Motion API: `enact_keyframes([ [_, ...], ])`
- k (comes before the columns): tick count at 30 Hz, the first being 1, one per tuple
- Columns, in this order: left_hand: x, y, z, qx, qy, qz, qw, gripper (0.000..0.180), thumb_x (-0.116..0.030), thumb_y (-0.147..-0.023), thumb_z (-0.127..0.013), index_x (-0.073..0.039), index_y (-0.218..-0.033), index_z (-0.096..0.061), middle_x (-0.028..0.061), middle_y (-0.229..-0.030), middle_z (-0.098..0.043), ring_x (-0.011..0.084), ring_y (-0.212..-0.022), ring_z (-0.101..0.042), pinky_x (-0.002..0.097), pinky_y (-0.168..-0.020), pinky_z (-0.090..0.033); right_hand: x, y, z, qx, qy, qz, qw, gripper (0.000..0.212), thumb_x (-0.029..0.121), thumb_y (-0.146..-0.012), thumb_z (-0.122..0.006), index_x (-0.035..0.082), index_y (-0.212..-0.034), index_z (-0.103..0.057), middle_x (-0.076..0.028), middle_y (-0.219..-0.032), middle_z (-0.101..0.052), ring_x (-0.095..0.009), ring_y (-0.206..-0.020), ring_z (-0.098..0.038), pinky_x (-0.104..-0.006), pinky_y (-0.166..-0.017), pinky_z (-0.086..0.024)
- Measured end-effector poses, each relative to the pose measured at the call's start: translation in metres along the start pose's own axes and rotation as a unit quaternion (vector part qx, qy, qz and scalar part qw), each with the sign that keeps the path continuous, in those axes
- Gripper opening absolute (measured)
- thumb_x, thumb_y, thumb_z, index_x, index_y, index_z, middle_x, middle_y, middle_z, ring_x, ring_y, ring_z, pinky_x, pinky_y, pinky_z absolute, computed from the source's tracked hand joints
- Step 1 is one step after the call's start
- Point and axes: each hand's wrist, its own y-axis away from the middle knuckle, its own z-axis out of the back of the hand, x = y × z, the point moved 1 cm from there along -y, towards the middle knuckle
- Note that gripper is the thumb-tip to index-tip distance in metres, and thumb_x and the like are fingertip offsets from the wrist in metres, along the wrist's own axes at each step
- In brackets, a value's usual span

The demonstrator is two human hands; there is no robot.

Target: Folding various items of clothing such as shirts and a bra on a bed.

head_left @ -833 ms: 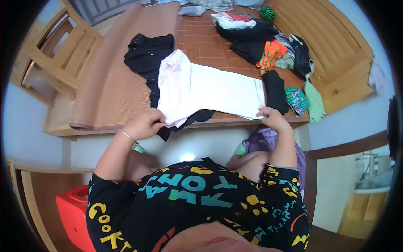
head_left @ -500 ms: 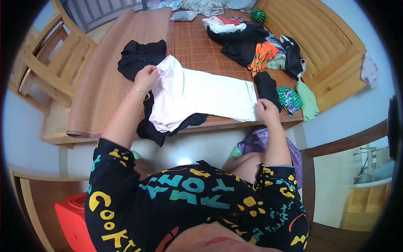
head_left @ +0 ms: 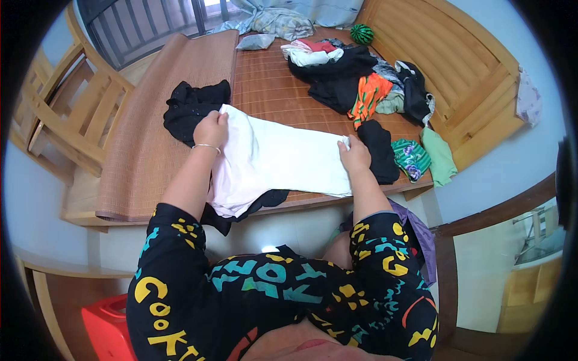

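A white garment (head_left: 288, 157), with the outline of trousers folded lengthwise and a faintly pink wider end, lies stretched across the near edge of the bed. My left hand (head_left: 211, 130) is closed on the upper corner of the wide end. At the narrower end, my right hand (head_left: 355, 154) pinches the far corner. Beneath the wide end, dark cloth shows, and a black garment (head_left: 195, 107) with small shiny dots sticks out past my left hand. A rolled or folded black cloth (head_left: 377, 151) lies just right of my right hand.
Beside the black roll are a green flowered cloth (head_left: 411, 159) and a light green cloth (head_left: 439, 156). A clothes heap (head_left: 341, 69) with an orange patterned piece (head_left: 369, 97) lies against the wooden headboard (head_left: 448, 66). A partly rolled mat (head_left: 141, 150) covers the left; a red stool (head_left: 108, 328) stands below.
Both hands have come nearer my body, the right one also shifting left onto the narrow end's far corner. The white garment lies flatter. My view has tilted slightly upward.
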Motion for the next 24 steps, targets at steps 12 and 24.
enact_keyframes([
  [12,0.084,-0.021,-0.013,0.018,0.078,0.086,0.993,0.032,-0.032,-0.085,-0.057,-0.001,-0.093,-0.062,0.0221,-0.091,-0.065,0.0355,-0.086,-0.063,0.0394,-0.078,-0.048,-0.066,-0.054,-0.043,-0.062,-0.34,-0.253,0.903,0.023,0.018,-0.081,-0.054,0.0,-0.09,-0.065,-0.018,-0.088,-0.066,-0.029,-0.085,-0.064,-0.0377,-0.077,-0.049],
  [24,0.108,0.086,0.026,0.003,0.313,0.086,0.946,0.031,-0.028,-0.084,-0.066,-0.001,-0.069,-0.058,0.0011,-0.057,-0.052,0.0094,-0.056,-0.049,0.0267,-0.051,-0.041,0.071,0.037,0.021,-0.049,-0.143,0.292,0.944,0.024,0.02,-0.079,-0.063,0.005,-0.097,-0.062,-0.014,-0.103,-0.06,-0.032,-0.102,-0.054,-0.0385,-0.09,-0.043],
])
